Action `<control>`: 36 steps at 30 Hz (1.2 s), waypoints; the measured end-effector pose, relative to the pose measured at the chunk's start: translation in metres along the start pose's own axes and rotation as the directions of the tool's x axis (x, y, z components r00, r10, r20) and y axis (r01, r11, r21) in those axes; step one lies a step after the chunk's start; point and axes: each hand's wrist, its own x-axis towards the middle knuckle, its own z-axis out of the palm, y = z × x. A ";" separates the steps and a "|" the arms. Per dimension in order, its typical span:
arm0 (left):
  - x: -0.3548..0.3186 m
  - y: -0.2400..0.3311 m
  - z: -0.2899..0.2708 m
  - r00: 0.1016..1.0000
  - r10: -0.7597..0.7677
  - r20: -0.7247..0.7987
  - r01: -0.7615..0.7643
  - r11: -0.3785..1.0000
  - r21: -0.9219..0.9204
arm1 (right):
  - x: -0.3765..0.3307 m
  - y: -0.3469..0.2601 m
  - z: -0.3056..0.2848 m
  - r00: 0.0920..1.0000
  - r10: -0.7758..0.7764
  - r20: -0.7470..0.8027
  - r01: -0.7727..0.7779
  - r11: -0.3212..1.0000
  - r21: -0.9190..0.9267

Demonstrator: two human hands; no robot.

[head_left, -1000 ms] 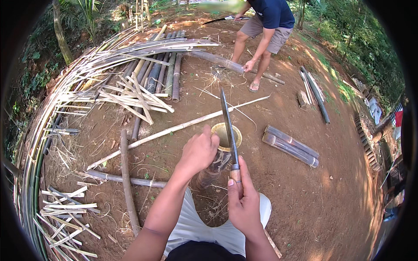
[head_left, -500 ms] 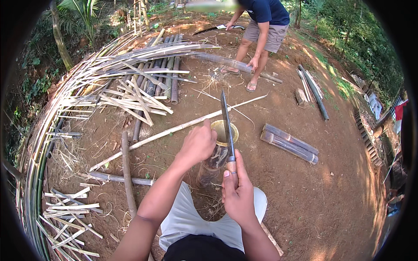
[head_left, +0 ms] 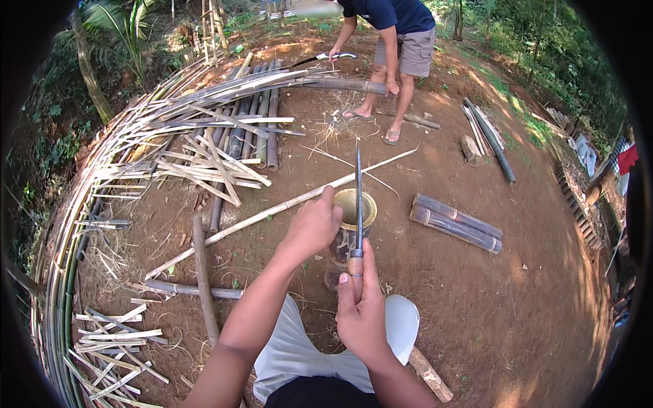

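positioning seems underway: a long knife (head_left: 359, 211) is clasped in the right hand's (head_left: 362, 316) fingers, at a bamboo tube (head_left: 340, 250) upright before the knees (head_left: 401, 323); left hand (head_left: 311, 226), curled by its rim, pinch unclear, should be kept clear.

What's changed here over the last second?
The knife in the right hand has swung from leaning left to nearly upright, now seen almost edge-on. The saw of the other person has come down closer to the bamboo pole. Nothing was visibly grabbed or released: the right hand keeps the knife, the left hand stays by the standing bamboo tube.
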 end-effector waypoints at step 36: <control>-0.101 0.023 0.039 0.976 -0.020 0.216 0.184 0.599 -0.780 | 0.013 0.023 -0.023 0.998 -0.025 -0.058 0.040 0.964 0.262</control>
